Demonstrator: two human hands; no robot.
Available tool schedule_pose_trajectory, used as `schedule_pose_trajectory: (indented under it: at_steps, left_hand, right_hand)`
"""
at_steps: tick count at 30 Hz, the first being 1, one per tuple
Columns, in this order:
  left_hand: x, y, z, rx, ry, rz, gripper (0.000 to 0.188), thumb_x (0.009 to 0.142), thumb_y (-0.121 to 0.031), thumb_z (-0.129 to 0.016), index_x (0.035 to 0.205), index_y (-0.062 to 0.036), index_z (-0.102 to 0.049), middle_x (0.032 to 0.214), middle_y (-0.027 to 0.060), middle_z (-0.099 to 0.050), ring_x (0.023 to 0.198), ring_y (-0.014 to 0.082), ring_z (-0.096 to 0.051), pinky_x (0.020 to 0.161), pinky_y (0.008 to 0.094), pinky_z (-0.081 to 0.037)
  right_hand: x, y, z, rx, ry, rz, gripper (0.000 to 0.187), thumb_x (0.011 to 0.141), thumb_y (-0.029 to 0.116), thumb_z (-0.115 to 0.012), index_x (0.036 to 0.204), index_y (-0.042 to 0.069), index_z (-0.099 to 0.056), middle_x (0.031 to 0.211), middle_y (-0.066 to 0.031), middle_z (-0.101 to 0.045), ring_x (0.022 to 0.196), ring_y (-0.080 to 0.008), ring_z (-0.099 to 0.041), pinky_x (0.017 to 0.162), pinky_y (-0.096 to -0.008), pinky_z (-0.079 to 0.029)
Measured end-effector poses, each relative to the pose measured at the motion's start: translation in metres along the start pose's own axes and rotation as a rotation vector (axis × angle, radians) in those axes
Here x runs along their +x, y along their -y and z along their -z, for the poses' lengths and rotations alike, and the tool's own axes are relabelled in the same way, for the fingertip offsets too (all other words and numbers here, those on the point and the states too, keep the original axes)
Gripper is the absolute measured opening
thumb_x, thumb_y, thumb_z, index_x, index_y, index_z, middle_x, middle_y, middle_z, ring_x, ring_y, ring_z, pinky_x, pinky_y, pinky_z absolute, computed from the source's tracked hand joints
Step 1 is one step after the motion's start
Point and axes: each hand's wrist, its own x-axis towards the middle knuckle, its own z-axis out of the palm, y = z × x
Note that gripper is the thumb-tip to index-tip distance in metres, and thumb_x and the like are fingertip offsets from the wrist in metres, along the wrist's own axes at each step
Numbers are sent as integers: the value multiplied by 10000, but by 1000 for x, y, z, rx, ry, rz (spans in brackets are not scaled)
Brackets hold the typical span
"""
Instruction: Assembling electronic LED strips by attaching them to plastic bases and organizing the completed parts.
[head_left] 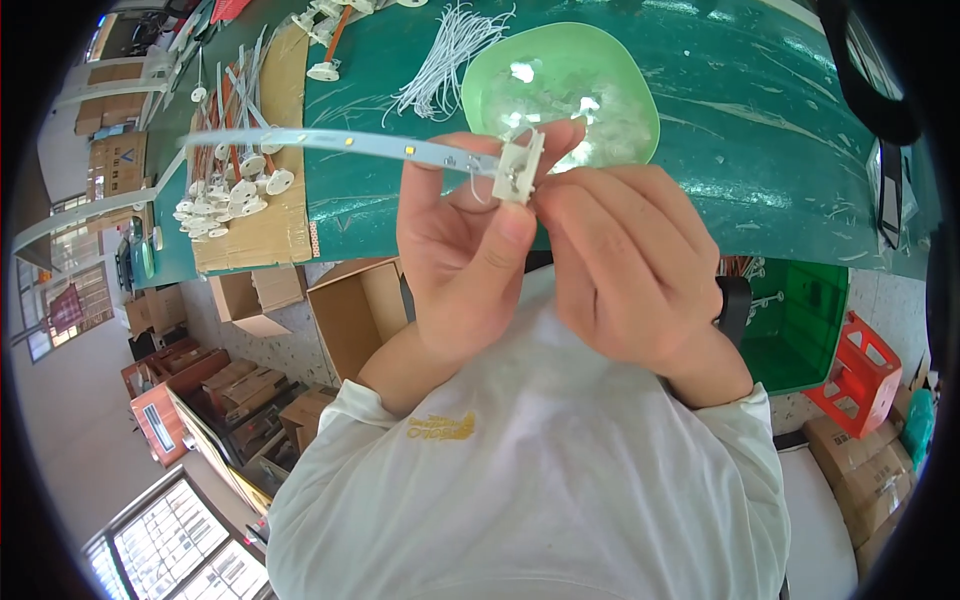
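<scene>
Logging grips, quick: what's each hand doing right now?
Left hand: closed, pinching the white LED strip by its end.
Right hand: closed on the small white connector.

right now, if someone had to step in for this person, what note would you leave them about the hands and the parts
Left hand: holds the end of the thin white LED strip, which trails off to the left over the table.
Right hand: pinches the small white connector at the strip's end, together with the left fingertips.
Nearby: green bowl of small clear parts just behind the hands, bundle of white wires beside it, finished-looking white pieces on cardboard at left.
Done: connector sits at the strip's end. Left: whether it is fully seated cannot be told; check it.
</scene>
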Motion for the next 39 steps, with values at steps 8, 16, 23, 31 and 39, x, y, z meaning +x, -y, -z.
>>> schedule_pose_trajectory:
  at_steps: [8, 16, 23, 31, 39]
  left_hand:
    - [-2, -1, -3, 61, 31, -5, 437, 917, 17, -543, 1296, -26, -329, 1323, 280, -501, 1249, 395, -495, 1033, 517, -415]
    - [-4, 0, -2, -156, 28, 85, 401, 904, -112, -629, 1231, -80, -399, 1313, 265, -509, 1225, 413, -512, 1017, 517, -432]
    - [-12, 1, -6, -173, 85, 146, 540, 922, -175, -620, 1374, -89, -338, 1333, 246, -509, 1259, 396, -484, 1058, 505, -386]
    - [-22, 9, -15, -150, -58, 192, 517, 964, -154, -547, 1430, -25, -366, 1393, 182, -479, 1308, 343, -444, 1090, 463, -359]
    - [-14, 4, -15, -66, -55, 222, 487, 995, -153, -474, 1429, 16, -333, 1389, 230, -462, 1302, 358, -446, 1070, 453, -388]
  right_hand:
    - [5, 9, 2, -64, 4, -27, 158, 704, -127, -625, 860, -101, -621, 789, -162, -636, 630, -293, -610, 510, -322, -503]
    - [-3, -1, 5, 121, -48, -17, 274, 580, -42, -698, 848, -59, -646, 797, -134, -641, 608, -241, -609, 526, -283, -514]
    - [-6, 8, 20, 107, 28, -61, 187, 703, -101, -690, 878, -47, -655, 848, -148, -679, 680, -265, -662, 578, -307, -546]
    - [-17, 10, 15, -47, -3, -64, 196, 702, -98, -683, 893, -61, -658, 821, -144, -673, 653, -262, -659, 557, -304, -542]
    - [-15, 3, 22, 292, 51, -434, 137, 764, -56, -708, 893, -26, -670, 816, -130, -693, 667, -202, -673, 582, -262, -532]
